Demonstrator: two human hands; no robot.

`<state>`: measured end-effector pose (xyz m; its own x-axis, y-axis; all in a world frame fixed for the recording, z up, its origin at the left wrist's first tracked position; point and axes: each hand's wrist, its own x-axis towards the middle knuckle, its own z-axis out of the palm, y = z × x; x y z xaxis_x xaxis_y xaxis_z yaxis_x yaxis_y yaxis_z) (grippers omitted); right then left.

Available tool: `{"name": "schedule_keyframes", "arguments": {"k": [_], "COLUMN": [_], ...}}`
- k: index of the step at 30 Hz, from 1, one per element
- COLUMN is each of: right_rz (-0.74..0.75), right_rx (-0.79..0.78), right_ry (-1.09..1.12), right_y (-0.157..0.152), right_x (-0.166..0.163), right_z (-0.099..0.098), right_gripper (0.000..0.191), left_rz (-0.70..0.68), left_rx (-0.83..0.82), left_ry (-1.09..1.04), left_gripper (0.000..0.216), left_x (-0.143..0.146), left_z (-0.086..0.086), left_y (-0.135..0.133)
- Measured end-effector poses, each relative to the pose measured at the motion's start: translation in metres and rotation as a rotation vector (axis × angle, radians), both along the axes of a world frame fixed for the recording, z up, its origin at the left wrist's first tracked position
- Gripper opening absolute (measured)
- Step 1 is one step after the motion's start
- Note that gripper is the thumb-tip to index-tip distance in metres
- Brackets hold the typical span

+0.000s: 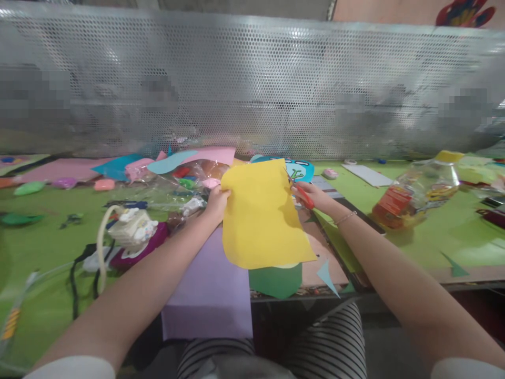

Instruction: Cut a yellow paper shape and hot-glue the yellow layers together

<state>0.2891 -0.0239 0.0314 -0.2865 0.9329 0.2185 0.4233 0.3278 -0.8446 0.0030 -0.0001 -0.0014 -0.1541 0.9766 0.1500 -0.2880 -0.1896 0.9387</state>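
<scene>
A yellow sheet (262,216), paper or thin felt, with rounded corners on its left side, is held up above the table. My left hand (216,204) is closed on its left edge, the thumb lying on the front face. In my right hand (313,197) is a pair of scissors (304,197) with red handles. The blades are at the sheet's upper right edge; how far apart they stand is hard to make out. Below the sheet lie a purple sheet (209,295), which hangs over the table edge, and a green piece (276,280).
A bottle (418,189) with a yellow cap and amber liquid leans at the right. At the left are a plug adapter (132,229) with cables and several small coloured lumps. Pink sheets (63,176) and clear plastic lie behind. A perforated metal screen (244,84) closes off the back.
</scene>
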Motion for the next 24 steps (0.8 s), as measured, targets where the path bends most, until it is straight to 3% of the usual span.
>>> {"name": "schedule_keyframes", "arguments": {"k": [24], "right_rz": [-0.011], "right_rx": [-0.015], "right_ry": [-0.017], "right_y": [-0.0056], "right_x": [-0.0043], "right_z": [0.0061], "right_gripper": [0.049], "left_rz": [-0.009], "left_rx": [0.023], "left_ry": [-0.008], "left_gripper": [0.018], "left_x": [0.0014], "left_z": [0.0027], "left_y": [-0.0028]}}
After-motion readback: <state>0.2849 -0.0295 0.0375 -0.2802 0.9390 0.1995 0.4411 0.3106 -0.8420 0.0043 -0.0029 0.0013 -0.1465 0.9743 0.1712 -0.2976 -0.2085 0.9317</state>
